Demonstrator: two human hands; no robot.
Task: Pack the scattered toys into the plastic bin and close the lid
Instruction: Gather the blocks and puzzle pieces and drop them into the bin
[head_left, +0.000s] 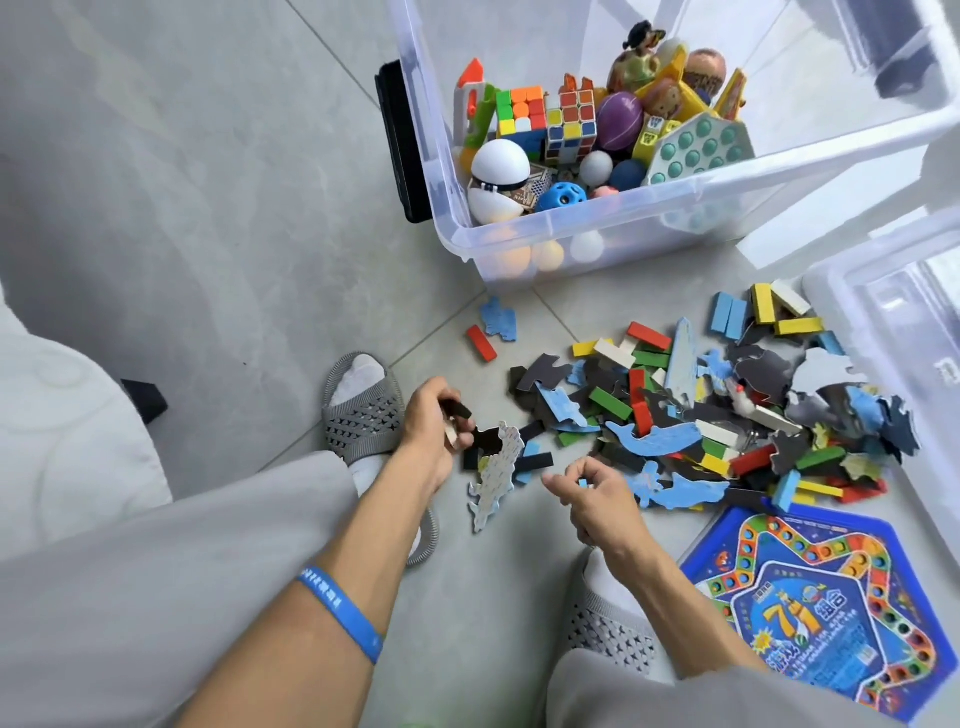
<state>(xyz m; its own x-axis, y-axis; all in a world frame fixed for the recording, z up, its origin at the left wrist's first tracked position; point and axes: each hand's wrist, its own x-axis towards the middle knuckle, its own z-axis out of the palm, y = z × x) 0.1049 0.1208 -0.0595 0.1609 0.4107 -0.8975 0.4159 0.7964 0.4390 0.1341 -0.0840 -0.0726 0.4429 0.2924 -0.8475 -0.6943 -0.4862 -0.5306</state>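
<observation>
- Grey tiled floor (218, 218) carries everything, and we crouch on it in grey mesh slippers (363, 415).
- Nearest us, our left hand (431, 431) is curled around a few flat dark puzzle pieces (485, 441), with a pale speckled animal-shaped cutout (496, 478) just beside it; we cannot tell whether the hand grips that cutout too.
- Our right hand (592, 493) pinches a small blue scrap (583, 484) between its fingertips.
- At near right lies a blue hexagonal game board (821, 613), unpacked and partly cut off.
- Beyond the hands, a mixed heap of coloured wooden blocks and blue and dark puzzle cutouts (701, 415) is still on the floor: most of the work is left, we judge.
- Farthest, the clear plastic bin (519, 244) stands open, partly filled with cubes, balls and figures.
- A clear plastic piece at the right edge (883, 332) may be the lid; it is too cropped to say.
</observation>
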